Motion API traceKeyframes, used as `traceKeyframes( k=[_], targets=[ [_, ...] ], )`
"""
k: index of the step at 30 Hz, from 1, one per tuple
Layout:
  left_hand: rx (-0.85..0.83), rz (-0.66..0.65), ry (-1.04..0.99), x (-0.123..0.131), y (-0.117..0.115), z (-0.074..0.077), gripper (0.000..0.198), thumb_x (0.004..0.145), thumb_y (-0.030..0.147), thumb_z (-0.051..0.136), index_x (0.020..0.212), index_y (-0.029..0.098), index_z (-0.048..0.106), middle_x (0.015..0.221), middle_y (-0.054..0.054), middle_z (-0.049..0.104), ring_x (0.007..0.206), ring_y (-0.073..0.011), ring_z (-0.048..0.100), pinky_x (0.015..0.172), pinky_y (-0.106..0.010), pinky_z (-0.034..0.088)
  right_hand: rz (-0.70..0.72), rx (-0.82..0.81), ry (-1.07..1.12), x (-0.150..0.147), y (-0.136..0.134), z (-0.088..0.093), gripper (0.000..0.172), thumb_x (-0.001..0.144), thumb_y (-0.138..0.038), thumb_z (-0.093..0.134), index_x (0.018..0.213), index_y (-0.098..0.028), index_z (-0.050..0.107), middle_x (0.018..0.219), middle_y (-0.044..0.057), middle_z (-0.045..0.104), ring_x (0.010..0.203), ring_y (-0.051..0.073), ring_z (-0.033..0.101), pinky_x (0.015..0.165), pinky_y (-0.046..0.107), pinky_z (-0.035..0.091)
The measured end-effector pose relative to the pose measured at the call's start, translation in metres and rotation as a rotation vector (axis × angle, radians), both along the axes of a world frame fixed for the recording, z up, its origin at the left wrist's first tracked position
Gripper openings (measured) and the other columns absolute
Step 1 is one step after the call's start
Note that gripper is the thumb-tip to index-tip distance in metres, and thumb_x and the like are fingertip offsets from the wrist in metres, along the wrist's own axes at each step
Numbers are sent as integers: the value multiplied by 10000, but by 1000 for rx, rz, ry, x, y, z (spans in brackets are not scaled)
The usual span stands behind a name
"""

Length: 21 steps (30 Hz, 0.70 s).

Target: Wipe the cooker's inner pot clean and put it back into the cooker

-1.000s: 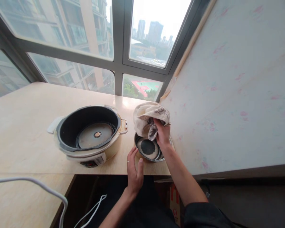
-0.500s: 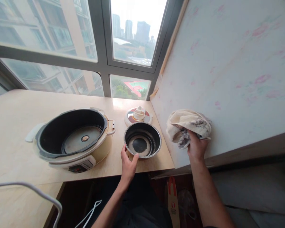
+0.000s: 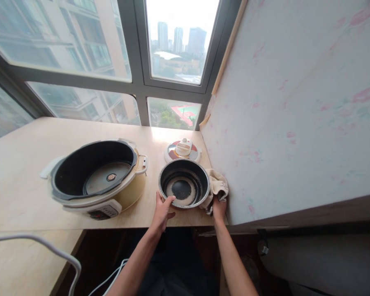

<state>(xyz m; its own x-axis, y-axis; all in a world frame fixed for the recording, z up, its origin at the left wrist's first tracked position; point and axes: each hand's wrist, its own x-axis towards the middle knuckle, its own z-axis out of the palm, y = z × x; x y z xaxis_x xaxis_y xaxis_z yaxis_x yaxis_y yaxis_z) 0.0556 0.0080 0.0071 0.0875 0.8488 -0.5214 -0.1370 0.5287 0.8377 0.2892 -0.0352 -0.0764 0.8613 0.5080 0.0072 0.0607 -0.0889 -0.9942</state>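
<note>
At the far left, one thick white cord (image 3: pixel 33 237) bends over the pale surface (image 3: pixel 15 181). Behind the surface is the window (image 3: pixel 138 91), and five panes of it show. One big cooker (image 3: pixel 132 195) sits on the left part of the surface. It is open at the top and black inside. It has two white handles, one on each side, one button panel (image 3: pixel 103 211) in front, and one round bump in the middle of its floor.

Next, one thin white cord (image 3: pixel 109 279) hangs low, below the edge of the surface. The left hand (image 3: pixel 162 211) holds the one pot (image 3: pixel 182 190) by its near left side, with the thumb at the rim. The pot is to the right of the cooker, well apart from it. Its top is open, and inside is one dark round patch with a pale ring around it.

Just behind the pot lies one lid (image 3: pixel 183 150) with one white knob on top. To the right of the pot, the right hand (image 3: pixel 219 209) holds one dirty cream cloth (image 3: pixel 217 183) against the pot's side. Past the cloth, one white wall (image 3: pixel 283 115) has pink flowers on it.
</note>
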Motion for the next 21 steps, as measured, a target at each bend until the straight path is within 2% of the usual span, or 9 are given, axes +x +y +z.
traceKeyframes(
  k=[2,4,7,10,13,17,19,21],
  targets=[
    [-15,2,-36,3,2,0,530,661,317,675,1157,312,490,1233,-64,561,985,-218,598,668,-344,572,27,-11,27,1,3,-5,556,765,-511,712,1196,-160,705,1296,176,696,1291,335,602,1074,452,456],
    [-22,3,-58,5,4,0,510,630,266,643,1117,300,494,1139,-38,555,861,-173,569,626,-315,559,76,32,69,2,4,-2,582,774,-504,717,1252,-173,685,1335,152,679,1298,310,600,1062,420,470],
    [-23,15,-76,5,6,-1,527,599,236,627,1108,284,500,1060,-24,538,769,-150,545,586,-307,547,145,54,225,6,-2,9,663,727,-527,760,1267,-153,670,1326,143,686,1253,307,631,1030,407,504],
    [-29,25,-116,3,6,-2,540,576,217,628,1098,273,508,1005,-12,541,720,-136,537,566,-295,535,165,-15,288,10,-20,15,728,692,-574,777,1250,-119,664,1271,155,711,1206,320,658,1026,424,517],
    [-38,36,-159,0,6,0,530,553,196,640,1066,257,520,950,-2,551,712,-133,535,566,-283,532,179,-93,181,9,-44,19,823,721,-614,742,1360,-115,598,1357,168,661,1276,325,614,1102,437,465],
    [-67,65,-177,-7,3,6,467,532,165,637,978,240,521,855,21,538,725,-136,533,586,-276,543,91,-165,27,-7,-70,29,1046,718,-663,711,1539,-89,409,1582,216,419,1433,366,455,1185,471,373],
    [-98,80,-200,-10,0,11,441,530,153,638,946,234,516,821,28,540,713,-132,534,604,-287,555,76,-163,-50,-19,-78,38,1011,753,-661,689,1560,-129,394,1614,197,374,1435,379,450,1180,502,376],
    [-141,89,-240,-14,-4,16,410,538,140,640,918,226,514,790,31,546,705,-131,542,630,-303,570,103,-115,-103,-30,-81,49,894,800,-628,676,1535,-174,448,1602,169,407,1420,370,473,1174,519,384]
  ],
)
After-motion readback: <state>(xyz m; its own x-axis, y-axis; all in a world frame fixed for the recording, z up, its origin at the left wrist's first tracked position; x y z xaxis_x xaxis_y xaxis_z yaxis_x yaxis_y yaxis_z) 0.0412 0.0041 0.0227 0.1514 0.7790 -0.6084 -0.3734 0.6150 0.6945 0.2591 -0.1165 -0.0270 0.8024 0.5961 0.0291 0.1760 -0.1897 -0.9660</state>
